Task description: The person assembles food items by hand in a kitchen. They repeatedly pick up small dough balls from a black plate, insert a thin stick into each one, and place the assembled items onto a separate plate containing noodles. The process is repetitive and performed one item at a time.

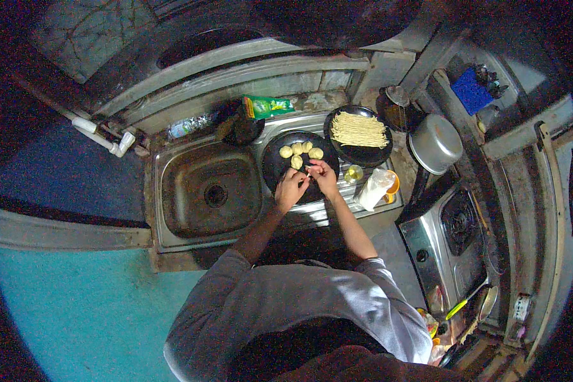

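Note:
My left hand (291, 190) and my right hand (325, 179) come together over the near part of a round black tray (275, 167). The fingers of both are bent inward and pinched around something small and pale, too hidden to name. Just beyond the fingertips, several pale yellow dough balls (297, 162) lie on the tray. To the right, a second round black tray (358, 157) carries a row of thin pale dough strips (358, 130). Beside my right hand stand a small clear bowl of yellow liquid (353, 174) and a white plastic bag (374, 190).
A steel sink basin (191, 213) lies left of the tray. Behind it sits a green packet (267, 107). An orange cup (394, 183) stands by the white bag. Farther right are a silver pot (435, 144) and a gas stove (434, 239) with a green-handled utensil (457, 309).

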### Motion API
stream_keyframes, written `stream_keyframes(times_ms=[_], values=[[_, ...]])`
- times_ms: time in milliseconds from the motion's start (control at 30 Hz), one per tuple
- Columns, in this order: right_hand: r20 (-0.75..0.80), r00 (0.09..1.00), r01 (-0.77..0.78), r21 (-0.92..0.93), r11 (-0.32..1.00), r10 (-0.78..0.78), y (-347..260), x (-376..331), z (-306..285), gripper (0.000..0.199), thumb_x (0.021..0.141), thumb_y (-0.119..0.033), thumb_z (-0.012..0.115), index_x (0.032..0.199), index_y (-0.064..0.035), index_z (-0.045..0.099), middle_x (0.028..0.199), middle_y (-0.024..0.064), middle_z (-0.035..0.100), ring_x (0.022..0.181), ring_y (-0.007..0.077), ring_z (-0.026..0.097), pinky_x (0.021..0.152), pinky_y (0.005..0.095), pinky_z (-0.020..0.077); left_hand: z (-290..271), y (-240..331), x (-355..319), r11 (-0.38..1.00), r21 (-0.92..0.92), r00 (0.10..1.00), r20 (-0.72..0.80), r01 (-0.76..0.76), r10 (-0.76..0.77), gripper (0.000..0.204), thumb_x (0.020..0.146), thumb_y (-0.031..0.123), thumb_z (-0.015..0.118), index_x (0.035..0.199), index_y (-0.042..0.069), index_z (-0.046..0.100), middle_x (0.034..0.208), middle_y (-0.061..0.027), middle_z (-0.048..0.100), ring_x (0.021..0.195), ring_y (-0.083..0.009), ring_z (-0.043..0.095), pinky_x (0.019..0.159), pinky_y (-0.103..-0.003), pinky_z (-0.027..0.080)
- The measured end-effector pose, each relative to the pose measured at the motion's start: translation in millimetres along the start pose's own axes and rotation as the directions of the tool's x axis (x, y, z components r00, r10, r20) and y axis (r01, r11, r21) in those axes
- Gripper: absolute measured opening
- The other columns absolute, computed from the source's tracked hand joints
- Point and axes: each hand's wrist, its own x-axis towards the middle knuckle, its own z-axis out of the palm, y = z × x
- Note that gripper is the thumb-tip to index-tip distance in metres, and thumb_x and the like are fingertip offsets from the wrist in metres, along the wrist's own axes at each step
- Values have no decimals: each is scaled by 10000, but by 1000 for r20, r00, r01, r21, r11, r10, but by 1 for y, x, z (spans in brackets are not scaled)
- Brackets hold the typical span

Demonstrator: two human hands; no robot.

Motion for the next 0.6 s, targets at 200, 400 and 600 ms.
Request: stream_keyframes(times_ms=[200,400,600], values=[[42,980,-197,253,947,193,-22,-3,-2,368,827,-29,633,1174,-20,512,966,90,662,833,129,620,723,236,477,1,-3,1,999,5,999,-29,-38,38,246,804,276,664,802,59,549,800,-128,572,747,-343,593,632,-439,476],[61,927,-366,355,860,369,-34,-16,4,326,849,-88,636,1150,-22,531,1011,108,653,862,133,624,744,246,489,1,-6,-2,998,-60,1000,7,-8,9,263,811,243,674,811,35,513,762,-132,596,741,-348,599,633,-424,473],[30,965,-231,576,784,262,-21,-22,5,229,932,-125,525,1134,-19,539,1086,104,631,945,153,619,795,269,500,5,-9,-2,989,-144,999,-29,-19,15,280,798,202,692,909,38,494,854,-121,629,800,-329,626,673,-404,494]])
